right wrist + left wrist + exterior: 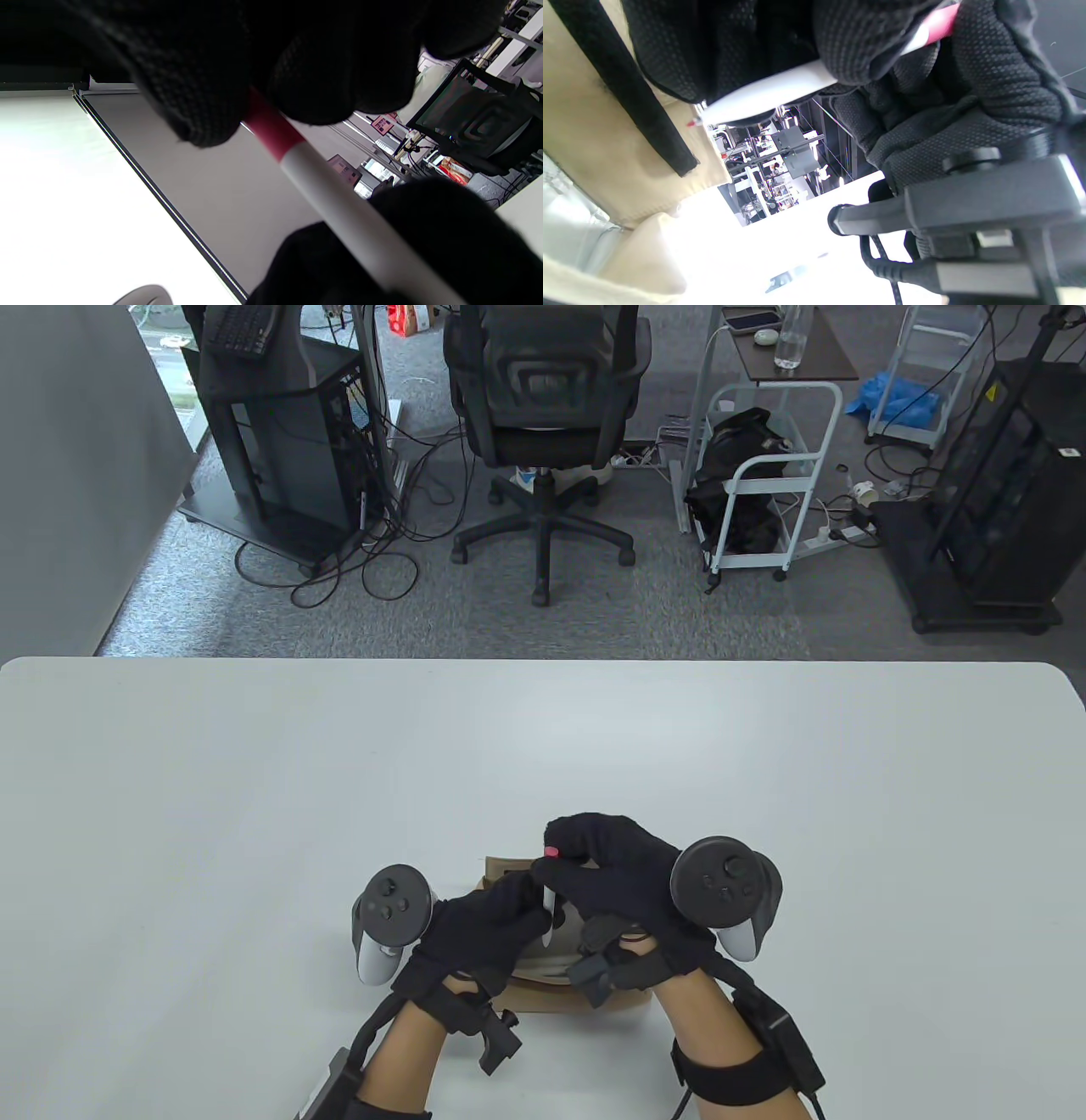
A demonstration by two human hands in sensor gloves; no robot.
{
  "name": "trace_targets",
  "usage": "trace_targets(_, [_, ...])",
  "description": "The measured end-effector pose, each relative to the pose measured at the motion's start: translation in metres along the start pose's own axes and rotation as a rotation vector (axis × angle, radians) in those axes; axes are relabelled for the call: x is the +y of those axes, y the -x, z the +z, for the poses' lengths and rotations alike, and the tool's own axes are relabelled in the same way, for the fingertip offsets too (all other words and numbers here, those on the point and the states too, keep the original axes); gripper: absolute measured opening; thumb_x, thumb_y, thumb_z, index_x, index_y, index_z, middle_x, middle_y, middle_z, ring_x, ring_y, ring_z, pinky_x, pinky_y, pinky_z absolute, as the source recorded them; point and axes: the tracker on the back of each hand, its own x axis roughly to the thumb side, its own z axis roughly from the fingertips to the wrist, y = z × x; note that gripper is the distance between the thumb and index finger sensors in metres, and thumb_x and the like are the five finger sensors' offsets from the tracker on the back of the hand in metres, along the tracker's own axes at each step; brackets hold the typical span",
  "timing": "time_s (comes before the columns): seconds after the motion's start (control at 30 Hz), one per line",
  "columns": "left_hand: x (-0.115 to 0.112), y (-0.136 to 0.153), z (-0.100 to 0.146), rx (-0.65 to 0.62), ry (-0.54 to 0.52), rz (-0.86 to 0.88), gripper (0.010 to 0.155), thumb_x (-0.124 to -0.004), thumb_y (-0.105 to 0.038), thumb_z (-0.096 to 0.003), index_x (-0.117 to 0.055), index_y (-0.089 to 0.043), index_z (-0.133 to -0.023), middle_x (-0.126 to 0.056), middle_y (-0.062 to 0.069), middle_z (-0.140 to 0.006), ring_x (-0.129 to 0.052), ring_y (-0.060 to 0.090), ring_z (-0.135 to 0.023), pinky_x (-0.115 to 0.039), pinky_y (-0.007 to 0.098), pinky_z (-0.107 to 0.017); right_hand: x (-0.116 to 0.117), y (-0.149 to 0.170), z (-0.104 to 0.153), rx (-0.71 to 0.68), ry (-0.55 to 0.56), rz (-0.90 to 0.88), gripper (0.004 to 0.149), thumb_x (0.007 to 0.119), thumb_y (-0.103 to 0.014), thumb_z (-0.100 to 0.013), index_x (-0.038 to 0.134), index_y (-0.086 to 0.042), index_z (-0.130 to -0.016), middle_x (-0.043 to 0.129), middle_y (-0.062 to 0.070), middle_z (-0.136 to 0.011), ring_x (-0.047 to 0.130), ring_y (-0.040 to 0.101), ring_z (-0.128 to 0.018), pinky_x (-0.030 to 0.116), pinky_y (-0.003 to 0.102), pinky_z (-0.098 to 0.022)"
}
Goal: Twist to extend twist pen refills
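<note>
Here, near the bench's [254, 780] front edge, the left hand [484, 929] grips the white barrel of the twist pen [549, 903] while the right hand [607, 869] pinches its pink end, so uneven pressure could probably let the smooth barrel slip.

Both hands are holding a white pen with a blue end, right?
Not quite: the end is red, not blue. The right wrist view shows the red band on the white pen, pinched by the right hand. The left hand grips the barrel lower down.
</note>
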Motion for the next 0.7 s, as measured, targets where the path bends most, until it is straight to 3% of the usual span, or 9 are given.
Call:
trace_targets(0.17, [0.01, -0.012, 0.003, -0.035, -0.044, -0.08, 0.057, -0.084, -0.035, -0.0447, -0.078, -0.007, -0.095, -0.08, 0.022, -0.093, -0.091, 0.044, -0.08, -0.076, 0.058, -0.058, -0.015, -0.005, -0.001, -0.005, 0.031, 0.0, 0.048, 0.101, -0.032, -0.036, 0.095, -0.001, -0.072, 0.104, 0.019, -0.063, 0.092, 0.043, -0.068, 0.072, 0.067, -0.055])
trace_targets(0.37, [0.035, -0.036, 0.014, -0.09, -0.152, -0.316, 0.062, -0.084, -0.04, -0.0442, -0.076, -0.008, -0.097, -0.079, 0.022, -0.095, -0.09, 0.044, -0.082, -0.075, 0.058, -0.059, -0.059, 0.004, -0.006, 0.083, 0.055, 0.084, 0.047, 0.101, -0.031, -0.037, 0.097, 0.001, -0.071, 0.105, 0.021, -0.062, 0.093, 0.044, -0.067, 0.072, 0.067, -0.054])
trace_targets(0.57, [0.055, -0.022, 0.03, -0.019, -0.199, -0.371, 0.063, -0.084, -0.04, -0.0443, -0.075, -0.007, -0.097, -0.077, 0.023, -0.096, -0.088, 0.046, -0.083, -0.073, 0.059, -0.06, -0.088, 0.041, -0.01, 0.263, 0.06, 0.171, 0.047, 0.1, -0.029, -0.038, 0.097, 0.004, -0.072, 0.105, 0.024, -0.059, 0.093, 0.045, -0.064, 0.072, 0.068, -0.053])
trace_targets(0.7, [0.066, -0.01, 0.046, 0.025, -0.216, -0.412, 0.065, -0.085, -0.041, -0.0441, -0.075, -0.007, -0.098, -0.076, 0.023, -0.097, -0.088, 0.046, -0.083, -0.073, 0.06, -0.06, -0.095, 0.071, -0.011, 0.417, 0.033, 0.345, 0.046, 0.1, -0.028, -0.039, 0.097, 0.005, -0.072, 0.105, 0.025, -0.059, 0.093, 0.046, -0.064, 0.071, 0.069, -0.053])
